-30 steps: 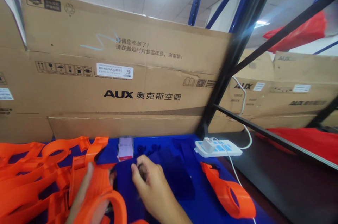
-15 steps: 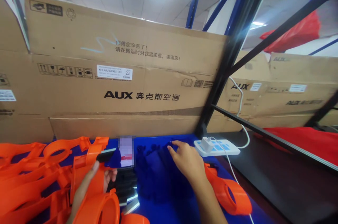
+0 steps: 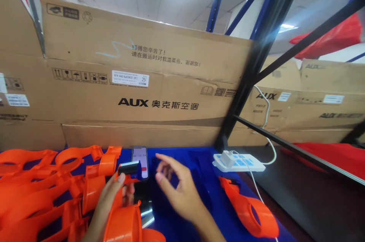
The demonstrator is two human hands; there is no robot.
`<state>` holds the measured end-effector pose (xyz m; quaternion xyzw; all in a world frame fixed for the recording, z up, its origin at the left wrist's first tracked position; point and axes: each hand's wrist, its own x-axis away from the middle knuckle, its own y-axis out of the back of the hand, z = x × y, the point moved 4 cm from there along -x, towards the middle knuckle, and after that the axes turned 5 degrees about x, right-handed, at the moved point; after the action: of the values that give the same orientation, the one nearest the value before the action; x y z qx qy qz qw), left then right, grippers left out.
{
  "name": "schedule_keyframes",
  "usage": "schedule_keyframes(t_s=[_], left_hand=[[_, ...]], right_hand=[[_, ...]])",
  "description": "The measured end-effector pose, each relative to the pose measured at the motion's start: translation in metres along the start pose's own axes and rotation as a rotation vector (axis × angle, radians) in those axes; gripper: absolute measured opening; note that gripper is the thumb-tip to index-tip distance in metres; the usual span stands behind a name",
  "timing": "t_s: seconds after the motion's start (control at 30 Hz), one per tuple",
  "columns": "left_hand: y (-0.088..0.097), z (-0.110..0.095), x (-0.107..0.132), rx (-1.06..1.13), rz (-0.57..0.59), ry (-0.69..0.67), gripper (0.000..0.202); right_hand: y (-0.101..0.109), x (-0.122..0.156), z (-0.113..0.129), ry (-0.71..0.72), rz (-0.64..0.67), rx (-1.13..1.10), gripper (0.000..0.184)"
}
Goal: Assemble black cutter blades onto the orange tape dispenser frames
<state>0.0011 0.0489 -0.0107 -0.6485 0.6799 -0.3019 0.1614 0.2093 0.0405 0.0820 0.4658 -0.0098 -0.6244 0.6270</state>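
Note:
My left hand is closed on an orange plastic part; a black piece with a fine-toothed pale edge shows at its top, under my thumb, beside a small dark-blue piece. Part of this grip is hidden. To the right, my right hand hovers over dark-blue pieces on the blue table surface, thumb and fingers apart, with nothing visible in them. Black and shiny metal pieces lie between the hands. Looped orange plastic parts pile up around my left forearm.
A phone lies behind my left hand. A white power strip with a plug and cable sits at the right, near another orange looped part. Cardboard walls off the back, and a black metal rack post rises beside it.
My right hand has moved left from the dark-blue pieces near the power strip toward my left hand. The toothed piece in my left hand has shifted slightly right in view.

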Motion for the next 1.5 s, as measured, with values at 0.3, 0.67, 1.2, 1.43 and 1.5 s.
schedule_keyframes(t_s=[0.3,0.67,1.2,1.43,1.5], left_hand=[[-0.018,0.015,0.016,-0.087,0.057,-0.012,0.062],[-0.024,-0.001,0.027,-0.146,-0.005,-0.152,0.038],[-0.01,0.005,-0.007,-0.083,0.271,0.313,0.035],[-0.008,0.007,-0.005,-0.053,0.218,0.198,0.031],[-0.008,0.006,-0.005,-0.076,0.236,0.257,0.029]], right_hand=[[-0.038,0.02,0.022,0.11,-0.062,-0.101,0.058],[-0.049,0.029,0.027,0.247,-0.057,-0.073,0.064],[-0.042,0.024,0.021,0.212,0.012,-0.044,0.053],[-0.039,0.025,0.027,0.225,0.058,-0.036,0.056],[-0.04,0.026,0.026,0.228,0.026,-0.038,0.056]])
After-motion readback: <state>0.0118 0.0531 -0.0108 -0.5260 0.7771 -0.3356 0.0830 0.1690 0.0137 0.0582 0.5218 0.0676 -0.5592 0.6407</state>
